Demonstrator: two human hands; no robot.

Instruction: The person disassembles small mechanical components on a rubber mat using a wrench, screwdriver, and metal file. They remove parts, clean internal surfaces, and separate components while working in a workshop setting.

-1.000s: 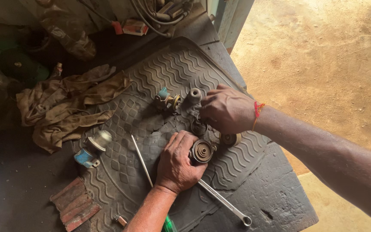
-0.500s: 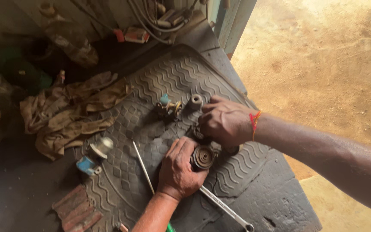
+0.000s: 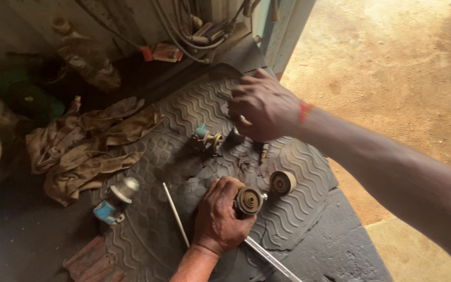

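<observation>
Hiding a small part [image 3: 234,137], right hand [image 3: 264,109] hovers over mat [image 3: 298,162]

Rusty round pulley [image 3: 249,200] (gripped, upright)

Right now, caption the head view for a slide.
Left hand grips a round metal part on a rubber mat; right hand reaches above.

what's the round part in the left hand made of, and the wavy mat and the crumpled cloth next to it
Round part in the left hand: looks like metal, dull brown, grimy or rusty, with concentric rings on its face. Mat: likely moulded rubber, dark grey and dusty, with raised wavy ribs. Cloth: woven fabric rag, tan, stained, lying in soft folds.
</observation>
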